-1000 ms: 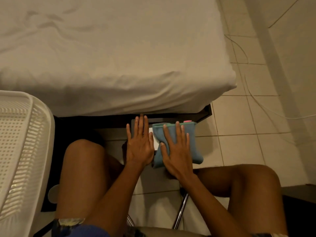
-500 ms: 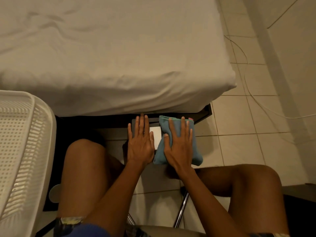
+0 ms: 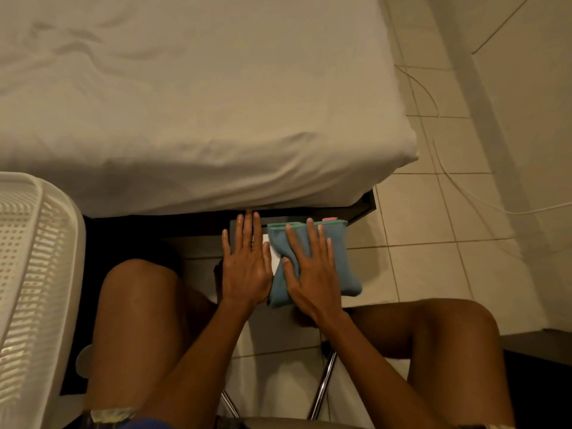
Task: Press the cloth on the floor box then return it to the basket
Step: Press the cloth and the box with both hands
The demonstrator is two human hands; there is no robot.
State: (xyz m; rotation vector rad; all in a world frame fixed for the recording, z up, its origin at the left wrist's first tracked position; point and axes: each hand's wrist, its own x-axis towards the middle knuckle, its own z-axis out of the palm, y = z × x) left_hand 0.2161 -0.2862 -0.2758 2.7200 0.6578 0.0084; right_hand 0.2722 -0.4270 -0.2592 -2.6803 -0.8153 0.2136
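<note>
right grip [image 3: 312,274] slid back, spread flat on blue cloth [image 3: 340,261], left grip [image 3: 246,264] flat on box [image 3: 268,253]

Left hand [image 3: 246,267] and right hand [image 3: 312,277] flat, fingers straight.

Folded blue cloth [image 3: 340,258] flat on floor box [image 3: 268,253]

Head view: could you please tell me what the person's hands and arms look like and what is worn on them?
Both the left hand and the right hand are bare: no gloves, rings or wristbands show. The left forearm and right forearm are bare too, with no sleeve in view.
</note>
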